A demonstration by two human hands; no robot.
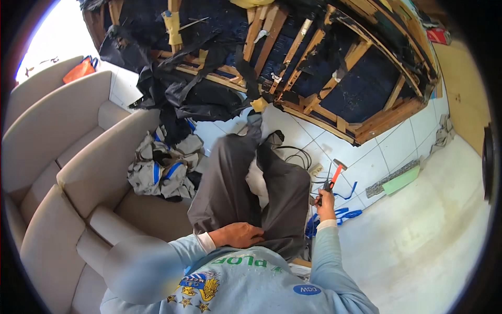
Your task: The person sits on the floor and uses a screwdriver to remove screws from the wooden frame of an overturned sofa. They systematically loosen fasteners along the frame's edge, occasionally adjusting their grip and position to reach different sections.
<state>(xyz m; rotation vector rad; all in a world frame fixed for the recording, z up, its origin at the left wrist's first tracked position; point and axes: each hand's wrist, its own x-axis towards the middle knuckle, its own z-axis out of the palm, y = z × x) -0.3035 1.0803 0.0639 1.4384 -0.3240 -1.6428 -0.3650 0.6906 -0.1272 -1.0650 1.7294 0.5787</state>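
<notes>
My right hand [325, 206], at the right of my lap, grips the black handle of a hammer [335, 175] with an orange-red shaft and a metal head; a dark tool beside it is hard to make out. My left hand [238, 234] rests on the lap of my dark grey trousers [219, 188], fingers loosely spread, holding nothing. Beyond my feet lies a wooden furniture frame [376, 125] with dark backing and torn black fabric [209, 99]. A yellow foam scrap [259, 104] hangs near my foot. Black cables [295, 156] and blue straps [345, 214] lie right of my legs.
Grey upholstered seats [104, 157] line the left, with an orange item [78, 70] behind. Grey-and-blue fabric scraps [162, 167] are piled beside my legs. Tiled floor [392, 152] holds a green board [401, 178]; a pale panel [429, 230] and a tan board [457, 89] are at the right.
</notes>
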